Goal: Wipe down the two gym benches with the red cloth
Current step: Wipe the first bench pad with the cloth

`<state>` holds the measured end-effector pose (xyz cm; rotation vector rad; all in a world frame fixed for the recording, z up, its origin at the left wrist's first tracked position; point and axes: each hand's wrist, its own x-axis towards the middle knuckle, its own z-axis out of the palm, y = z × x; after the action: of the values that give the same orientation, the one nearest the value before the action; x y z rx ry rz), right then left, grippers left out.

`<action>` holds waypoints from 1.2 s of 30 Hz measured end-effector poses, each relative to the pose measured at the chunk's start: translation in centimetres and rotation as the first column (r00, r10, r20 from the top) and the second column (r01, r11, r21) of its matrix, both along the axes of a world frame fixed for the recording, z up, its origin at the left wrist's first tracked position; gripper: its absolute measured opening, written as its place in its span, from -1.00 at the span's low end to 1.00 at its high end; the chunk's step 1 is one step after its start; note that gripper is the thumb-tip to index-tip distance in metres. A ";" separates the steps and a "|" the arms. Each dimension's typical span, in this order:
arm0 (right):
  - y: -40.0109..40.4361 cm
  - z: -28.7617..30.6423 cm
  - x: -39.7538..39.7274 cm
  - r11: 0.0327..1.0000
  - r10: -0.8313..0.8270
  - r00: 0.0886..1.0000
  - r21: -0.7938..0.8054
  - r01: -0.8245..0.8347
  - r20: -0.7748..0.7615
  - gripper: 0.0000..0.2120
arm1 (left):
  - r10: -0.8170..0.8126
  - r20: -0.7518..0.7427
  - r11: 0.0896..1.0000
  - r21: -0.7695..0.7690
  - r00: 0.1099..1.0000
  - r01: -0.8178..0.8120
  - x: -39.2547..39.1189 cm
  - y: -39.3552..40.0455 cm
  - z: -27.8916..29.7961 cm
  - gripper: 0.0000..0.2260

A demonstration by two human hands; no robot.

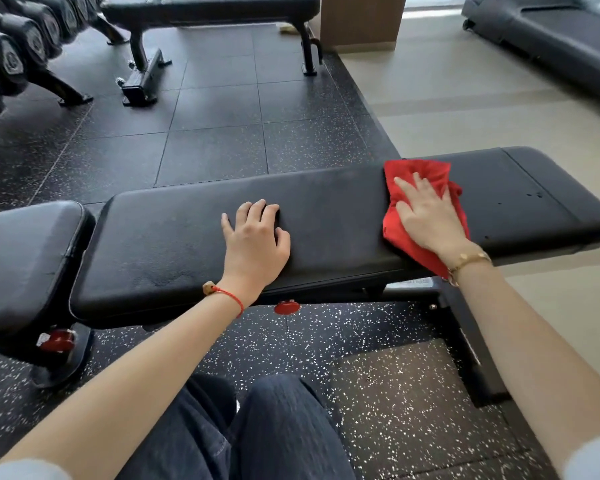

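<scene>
— Two benches, both black: where do they stand?

— The near bench point(326, 220) runs left to right across the middle, its long pad lying flat, with a separate seat pad point(25, 258) just beside its left end. The far bench point(215, 8) stands at the top, well apart, across the dark rubber floor point(215, 133).

— And the red cloth?

— The red cloth point(426, 206) lies bunched on the right part of the near bench's pad, one corner hanging over the near edge.

— What is the right hand doing?

— The right hand point(426, 216) lies flat on the cloth, fingers straight and slightly spread, pressing it onto the pad. A gold bracelet point(470, 259) sits on that wrist.

— The left?

— The left hand point(253, 237) rests on the bare pad near the middle, left of the cloth and apart from it, fingers bent at the knuckles with the tips on the pad, holding nothing. A red string point(227, 296) circles its wrist.

— Anything else?

— Dumbbells point(11, 60) on a rack at far left, a wooden pillar point(361, 22) beside the far bench, a treadmill point(551, 32) at far right on the pale floor point(465, 98). Dark-trousered knees point(257, 427) show at the bottom.
</scene>
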<state>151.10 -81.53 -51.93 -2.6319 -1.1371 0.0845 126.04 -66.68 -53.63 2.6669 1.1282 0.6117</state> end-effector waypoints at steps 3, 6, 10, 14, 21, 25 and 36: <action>3.3 0.2 -1.8 0.998 0.055 0.998 -0.024 -0.054 0.022 -0.49 | 0.005 0.011 1.000 -0.003 1.000 -0.005 0.1 0.0 -0.1 -0.63; 5.0 -0.3 -7.1 0.961 0.275 0.958 0.016 -0.277 0.080 -0.49 | 0.012 0.023 1.000 -0.008 1.000 -0.011 0.1 0.1 -0.1 -0.64; 1.7 -0.7 -10.4 0.901 0.423 0.902 0.072 -0.429 0.086 -0.50 | 0.010 0.031 1.000 -0.012 0.999 -0.009 0.0 0.1 -0.1 -0.64; -1.1 -0.6 -6.0 0.943 0.318 0.946 0.079 -0.322 0.064 -0.51 | 0.006 0.037 1.000 0.003 0.999 -0.006 -0.2 0.2 -0.1 -0.63; 5.2 0.3 -0.3 0.996 0.072 0.997 -0.042 -0.072 -0.015 -0.49 | 0.022 0.043 1.000 0.011 0.999 -0.022 0.1 -0.1 0.0 -0.64; 7.8 0.1 -5.4 0.953 0.302 0.953 -0.009 -0.302 0.005 -0.50 | 0.032 0.050 0.999 0.006 0.998 -0.032 0.0 0.0 0.2 -0.66; 0.0 -0.6 -3.2 0.969 0.245 0.969 0.046 -0.245 -0.012 -0.51 | -0.001 0.010 1.000 -0.017 1.000 0.001 -0.6 -0.1 0.3 -0.62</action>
<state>147.94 -81.52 -52.50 -2.4350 -1.4360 0.1296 125.45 -66.80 -53.32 2.6468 1.1247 0.6125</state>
